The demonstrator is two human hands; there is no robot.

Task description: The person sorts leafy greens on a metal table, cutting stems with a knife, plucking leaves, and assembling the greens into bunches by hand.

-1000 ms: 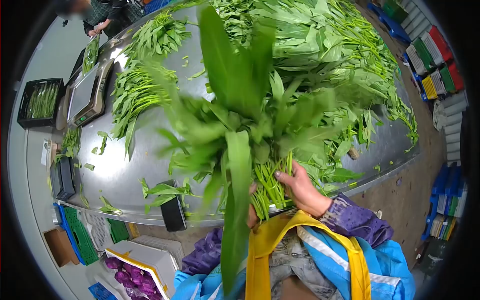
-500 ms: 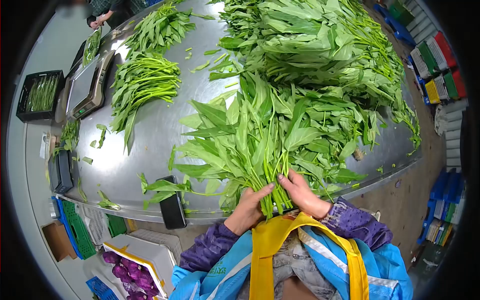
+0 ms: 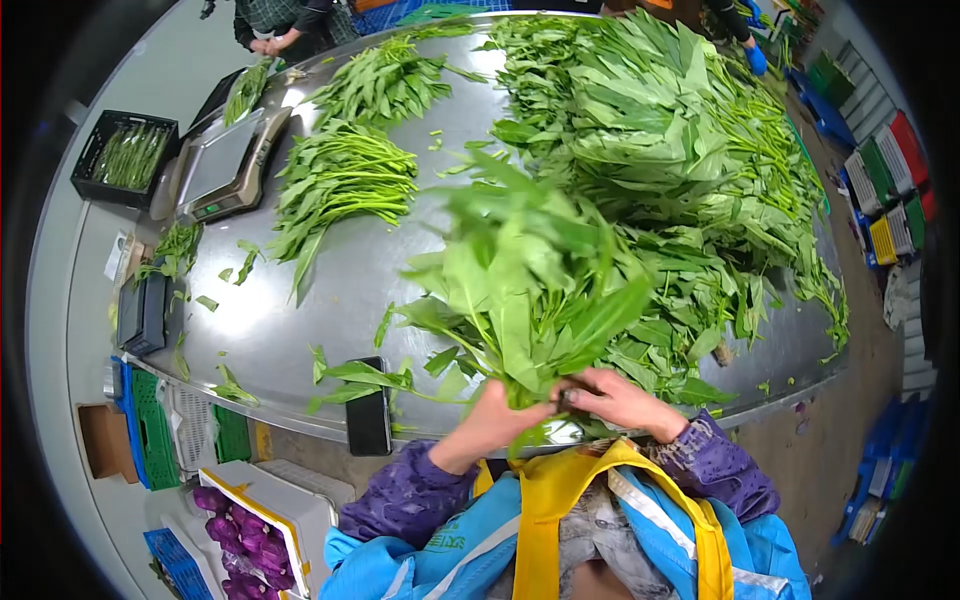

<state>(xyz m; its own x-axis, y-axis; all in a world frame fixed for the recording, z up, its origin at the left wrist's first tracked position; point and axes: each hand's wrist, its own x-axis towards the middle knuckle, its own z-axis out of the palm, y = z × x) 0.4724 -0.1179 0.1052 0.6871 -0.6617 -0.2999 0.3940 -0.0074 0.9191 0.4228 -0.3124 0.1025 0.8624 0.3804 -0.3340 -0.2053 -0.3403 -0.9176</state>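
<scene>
Near the front edge of the metal table, my left hand [image 3: 492, 425] is closed around the stems of a bunch of leafy greens [image 3: 530, 290], whose leaves fan out away from me and are partly blurred. Against the right side of the same stems, my right hand [image 3: 622, 400] has its fingers pressed together. Behind and to the right lies a large heap of greens [image 3: 650, 130]. Two smaller bundles lie to the left, the nearer one [image 3: 350, 180] with stems pointing right.
A scale [image 3: 225, 165] and a black crate of greens [image 3: 125, 158] are at the left. A phone [image 3: 368, 410] lies at the table's front edge [image 3: 300, 428]. Another person's hands [image 3: 272, 44] are at the top left; a blue-gloved hand [image 3: 756, 60] is at the top right.
The view has shifted, showing more of the table's far side. My hands stay at the bunch; its stem ends now show less below them, and the leaves have moved closer together.
</scene>
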